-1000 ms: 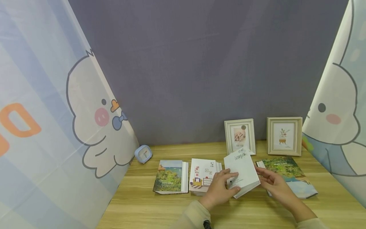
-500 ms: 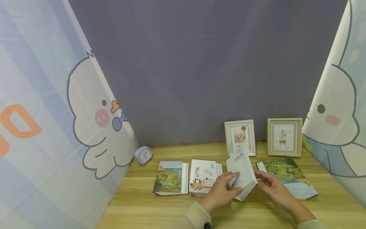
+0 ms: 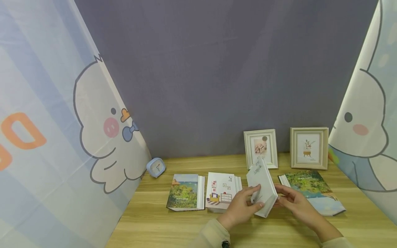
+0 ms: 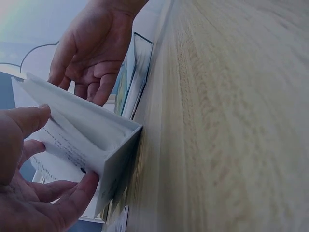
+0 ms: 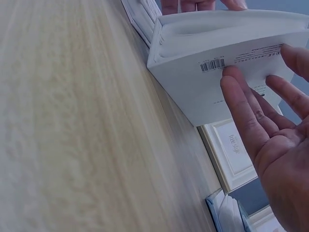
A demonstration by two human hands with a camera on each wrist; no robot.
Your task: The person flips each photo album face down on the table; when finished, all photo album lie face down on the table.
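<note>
A white photo album (image 3: 263,182) stands tilted on its lower edge between the two hands, with lettering on its front cover. The left hand (image 3: 239,206) holds the front side, thumb and fingertips on the cover (image 4: 67,145). The right hand (image 3: 296,203) is at the other side; in the right wrist view its fingers (image 5: 244,104) are extended, their tips touching the back cover (image 5: 178,72), which bears a barcode (image 5: 212,65). White page edges show between the covers in both wrist views.
Left of the hands lie a landscape photo album (image 3: 183,193) and a white album with a room drawing (image 3: 221,189). Another landscape album (image 3: 310,186) lies at right. Two picture frames (image 3: 246,148) stand behind, and a blue clock (image 3: 155,167) sits at back left on the wooden table (image 3: 155,230).
The white album has turned to stand more steeply, its front cover now facing further left. The right hand has shifted slightly left with it, and the left hand has barely moved.
</note>
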